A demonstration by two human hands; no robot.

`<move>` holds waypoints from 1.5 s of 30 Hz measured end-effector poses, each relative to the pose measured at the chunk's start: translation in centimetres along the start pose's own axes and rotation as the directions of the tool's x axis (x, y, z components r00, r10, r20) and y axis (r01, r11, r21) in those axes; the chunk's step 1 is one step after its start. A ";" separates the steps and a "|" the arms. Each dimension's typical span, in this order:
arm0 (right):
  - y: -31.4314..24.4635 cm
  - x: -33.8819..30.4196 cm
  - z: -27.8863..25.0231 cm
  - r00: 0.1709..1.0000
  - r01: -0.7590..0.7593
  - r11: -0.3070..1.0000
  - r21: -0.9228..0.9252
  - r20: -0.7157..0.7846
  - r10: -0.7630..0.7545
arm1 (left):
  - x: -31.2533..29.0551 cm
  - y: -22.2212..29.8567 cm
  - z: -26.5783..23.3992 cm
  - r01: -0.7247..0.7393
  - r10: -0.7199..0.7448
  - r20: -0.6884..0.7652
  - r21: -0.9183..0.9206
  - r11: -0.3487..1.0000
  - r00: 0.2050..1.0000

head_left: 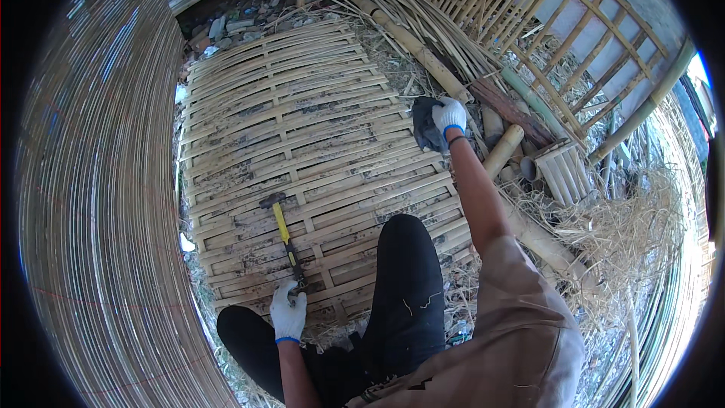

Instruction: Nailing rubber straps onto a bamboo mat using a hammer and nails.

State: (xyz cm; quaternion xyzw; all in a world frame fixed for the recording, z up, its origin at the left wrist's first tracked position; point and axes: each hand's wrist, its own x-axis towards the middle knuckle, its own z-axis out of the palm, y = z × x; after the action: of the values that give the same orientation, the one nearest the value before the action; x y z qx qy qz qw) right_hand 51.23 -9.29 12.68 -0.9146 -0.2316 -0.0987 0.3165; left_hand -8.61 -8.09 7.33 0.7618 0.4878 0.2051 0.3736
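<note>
A slatted panel of split bamboo [249, 125] lies flat before me. My left hand [288, 314], in a white glove with a blue cuff, is low over its near edge, thumb and fingers apart. Next to those fingertips is the handle end of a hammer [282, 227] with a yellow and black handle, its head pointing away from me. To the right, my outstretched right hand [451, 115], gloved the same way, grips a crumpled dark grey bag [427, 127] at the panel's right edge. Whether the bag has anything in it is hidden.
A tall bamboo screen [106, 204] rises on the left. Bamboo poles [411, 41], a brown wood piece [513, 112] and a small slatted piece [565, 174] lie to the right, near straw [627, 219]. A bamboo lattice [544, 30] leans at the back right; rubble [242, 23] lies beyond.
</note>
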 end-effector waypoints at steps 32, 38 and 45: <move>19.7 -40.2 0.2 0.758 -0.195 0.881 0.431 0.636 -0.143 | 2.9 -8.0 8.1 0.767 -0.752 0.186 -0.009 0.642 0.632; 19.4 -42.5 -3.7 0.698 -0.251 0.911 0.326 0.713 -0.063 | 2.0 -9.0 7.4 -0.507 -0.692 0.517 0.826 0.247 0.504; 19.0 -42.7 -3.4 0.688 -0.276 0.915 0.294 0.725 -0.026 | 0.5 -11.5 6.4 -0.614 -0.756 0.549 0.748 0.253 0.357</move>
State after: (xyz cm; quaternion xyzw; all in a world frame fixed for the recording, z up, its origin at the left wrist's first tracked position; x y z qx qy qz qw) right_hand 23.08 -39.95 -8.74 -0.8143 -0.2863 0.3341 0.3786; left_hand -10.83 -7.18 -5.67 0.7349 0.2340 -0.6357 0.0327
